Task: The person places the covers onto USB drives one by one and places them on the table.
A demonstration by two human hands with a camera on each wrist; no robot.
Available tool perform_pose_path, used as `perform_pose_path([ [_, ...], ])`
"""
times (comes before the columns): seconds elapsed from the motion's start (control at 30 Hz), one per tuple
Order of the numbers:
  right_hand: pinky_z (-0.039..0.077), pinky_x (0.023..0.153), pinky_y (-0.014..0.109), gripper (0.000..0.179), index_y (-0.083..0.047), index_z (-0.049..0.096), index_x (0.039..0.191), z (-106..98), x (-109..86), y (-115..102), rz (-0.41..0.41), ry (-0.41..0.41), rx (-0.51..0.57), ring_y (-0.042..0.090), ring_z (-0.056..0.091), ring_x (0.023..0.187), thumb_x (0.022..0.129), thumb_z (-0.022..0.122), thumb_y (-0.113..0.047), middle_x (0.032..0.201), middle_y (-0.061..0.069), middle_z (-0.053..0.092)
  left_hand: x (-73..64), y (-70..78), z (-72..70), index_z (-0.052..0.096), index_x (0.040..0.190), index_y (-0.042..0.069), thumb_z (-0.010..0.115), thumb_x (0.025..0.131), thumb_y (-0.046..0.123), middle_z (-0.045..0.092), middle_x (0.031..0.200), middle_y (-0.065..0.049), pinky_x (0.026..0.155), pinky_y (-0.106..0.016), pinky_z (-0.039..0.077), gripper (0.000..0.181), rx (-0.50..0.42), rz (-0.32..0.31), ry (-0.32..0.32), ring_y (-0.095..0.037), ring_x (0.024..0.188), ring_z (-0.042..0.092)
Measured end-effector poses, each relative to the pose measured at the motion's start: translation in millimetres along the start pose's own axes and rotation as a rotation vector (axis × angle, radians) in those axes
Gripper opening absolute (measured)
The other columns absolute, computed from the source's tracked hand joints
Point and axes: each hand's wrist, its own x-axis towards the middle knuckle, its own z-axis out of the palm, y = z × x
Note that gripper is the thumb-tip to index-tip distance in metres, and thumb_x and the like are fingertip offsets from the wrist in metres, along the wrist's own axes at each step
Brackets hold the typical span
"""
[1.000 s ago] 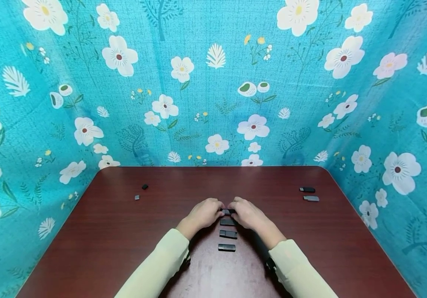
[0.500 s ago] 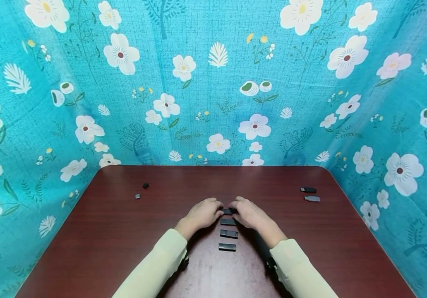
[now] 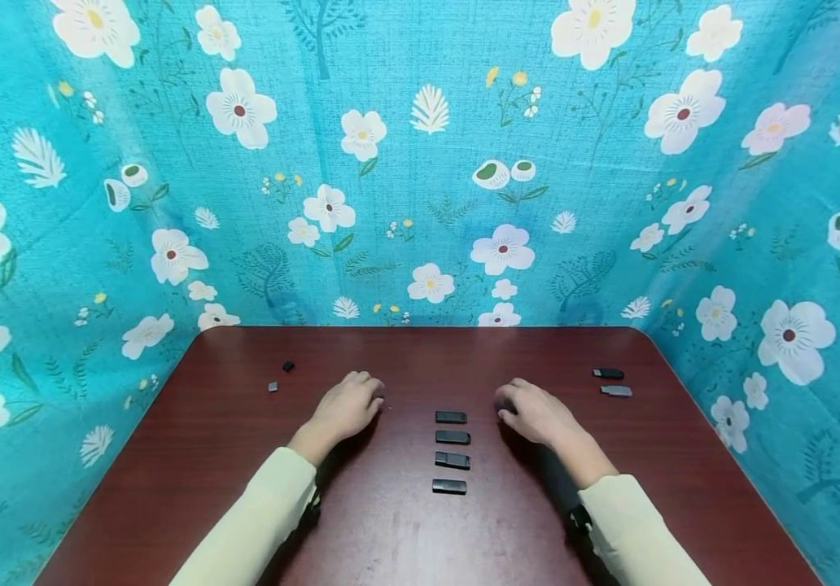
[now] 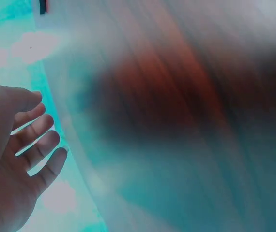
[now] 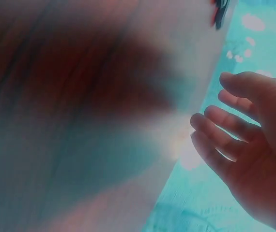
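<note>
Several dark USB sticks lie crosswise in a column on the table, from the farthest USB stick (image 3: 451, 417) to the nearest USB stick (image 3: 449, 487). My left hand (image 3: 347, 404) is to the left of the column, apart from it; in the left wrist view its fingers (image 4: 35, 133) are loosely bent and hold nothing. To the right of the column is my right hand (image 3: 537, 413). The right wrist view shows its fingers (image 5: 220, 133) relaxed and slightly spread, with nothing between them.
At the back right of the dark red table (image 3: 537, 350) lie a black USB stick (image 3: 608, 373) and a grey one (image 3: 616, 391). Back left are a small black piece (image 3: 288, 366) and a small grey piece (image 3: 273, 387). A blue flowered cloth (image 3: 391, 179) surrounds the far edge and sides.
Both hands have let go of the farthest USB stick and moved apart, the left hand leftward and the right hand rightward. That stick now lies fully visible at the column's far end.
</note>
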Motion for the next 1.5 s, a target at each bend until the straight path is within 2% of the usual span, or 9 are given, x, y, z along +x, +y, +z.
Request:
perform_pose_path([
  [0.27,0.053,0.09,0.053,0.038,-0.003,0.064,0.13,-13.0,-13.3,39.6,0.038,-0.014,-0.04,0.034,0.061,0.114,0.095,0.07,-0.017,0.129,0.019,0.06,-16.8,-34.3,-10.8,0.071,0.114,0.011,0.067,0.098,0.023,0.066,0.112,-0.005,0.091,-0.042,0.051,0.02,0.025,-0.069,-0.022,-0.024,0.106,0.058],
  [0.47,0.051,0.091,0.057,0.041,-0.002,0.061,0.132,-22.9,-22.3,64.7,0.069,-0.017,-0.04,0.04,0.058,0.118,0.095,0.07,-0.016,0.132,0.023,0.057,-25.5,-55.4,-16.2,0.071,0.114,0.01,0.069,0.096,0.024,0.066,0.113,-0.007,0.089,-0.045,0.051,0.022,0.027,-0.084,-0.01,-0.025,0.105,0.057],
  [0.77,0.046,0.093,0.066,0.048,0.003,0.056,0.136,-31.7,-37.9,102.3,0.159,-0.043,-0.072,0.052,0.049,0.126,0.093,0.071,-0.015,0.138,0.033,0.049,-40.4,-86.1,-26.7,0.07,0.115,0.008,0.068,0.096,0.022,0.066,0.118,-0.012,0.092,-0.055,0.05,0.025,0.049,-0.162,-0.006,-0.032,0.113,0.055],
  [0.87,0.046,0.093,0.067,0.052,0.005,0.054,0.136,-35.5,-43.1,114.4,0.182,-0.038,-0.094,0.054,0.048,0.125,0.091,0.072,-0.014,0.138,0.036,0.047,-46.0,-97.2,-30.8,0.07,0.115,0.006,0.068,0.095,0.021,0.066,0.116,-0.014,0.091,-0.055,0.05,0.025,0.047,-0.188,0.007,-0.033,0.11,0.055],
  [1.0,0.049,0.088,0.066,0.051,0.007,0.055,0.134,-39.8,-49.6,131.4,0.21,-0.019,-0.1,0.051,0.053,0.113,0.09,0.072,-0.012,0.129,0.036,0.051,-52.6,-111.5,-34.4,0.069,0.115,0.004,0.069,0.094,0.019,0.065,0.116,-0.017,0.09,-0.056,0.049,0.025,0.04,-0.21,0.022,-0.035,0.109,0.054],
  [1.17,0.049,0.085,0.066,0.049,0.009,0.054,0.132,-41.4,-54.0,149.8,0.26,-0.022,-0.057,0.049,0.054,0.105,0.091,0.069,-0.011,0.123,0.036,0.051,-59.7,-127.1,-36.4,0.068,0.117,0.002,0.069,0.094,0.017,0.064,0.12,-0.019,0.093,-0.057,0.048,0.028,0.031,-0.246,0.025,-0.038,0.113,0.052],
  [1.5,0.05,0.084,0.064,0.044,0.01,0.056,0.128,-40.1,-50.2,160.3,0.25,0.003,-0.03,0.046,0.054,0.099,0.09,0.069,-0.006,0.119,0.036,0.053,-68.9,-143.4,-36.7,0.066,0.119,0.001,0.067,0.094,0.017,0.06,0.121,-0.022,0.098,-0.057,0.046,0.03,-0.017,-0.324,-0.002,-0.04,0.114,0.05],
])
